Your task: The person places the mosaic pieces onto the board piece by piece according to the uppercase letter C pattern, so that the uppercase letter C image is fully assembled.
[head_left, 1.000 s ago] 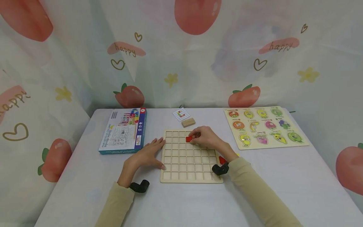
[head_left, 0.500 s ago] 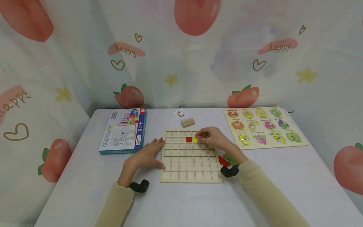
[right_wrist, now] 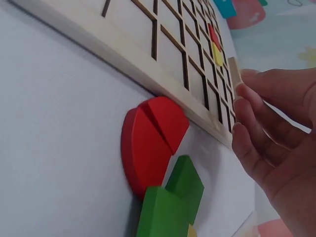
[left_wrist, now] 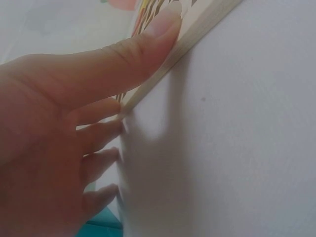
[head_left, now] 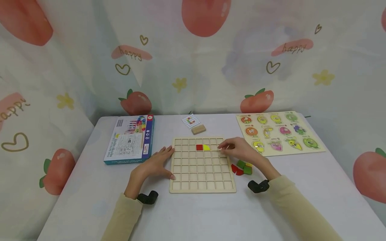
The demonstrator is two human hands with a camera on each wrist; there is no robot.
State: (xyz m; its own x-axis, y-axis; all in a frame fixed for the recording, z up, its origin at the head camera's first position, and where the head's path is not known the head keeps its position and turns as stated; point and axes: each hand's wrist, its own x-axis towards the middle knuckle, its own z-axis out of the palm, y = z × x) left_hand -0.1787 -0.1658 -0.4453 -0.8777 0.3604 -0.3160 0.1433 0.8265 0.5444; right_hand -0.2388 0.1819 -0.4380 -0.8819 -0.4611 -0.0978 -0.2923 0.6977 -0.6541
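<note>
On a pale grey table (head_left: pixel 301 187) draped at the back with a strawberry-print curtain, a square wooden grid board (head_left: pixel 202 180) with rows of small empty cells lies before a person in cream sleeves. Two cells in its second row are filled: a red square tile (head_left: pixel 199 147) and, touching it on the right, a yellow quarter-round tile (head_left: pixel 206 147). The left hand (head_left: pixel 153 165) lies flat, fingers relaxed and straight, pressed against the board's left edge, holding nothing. The right hand (head_left: pixel 239 150) hovers over the board's right edge, fingers loosely curled with nothing visible between them. Just beside the board's right edge sits a small heap of loose red and green wooden tiles (head_left: pixel 241 168). A blue game box (head_left: pixel 130 140) lies at the left, a fruit peg puzzle (head_left: pixel 278 133) at the right, and a small pattern card (head_left: pixel 191 121) with a plain wooden block (head_left: pixel 198 129) behind the board. To place well, it likely helps to brace the board and lower each tile squarely into its cell.
</note>
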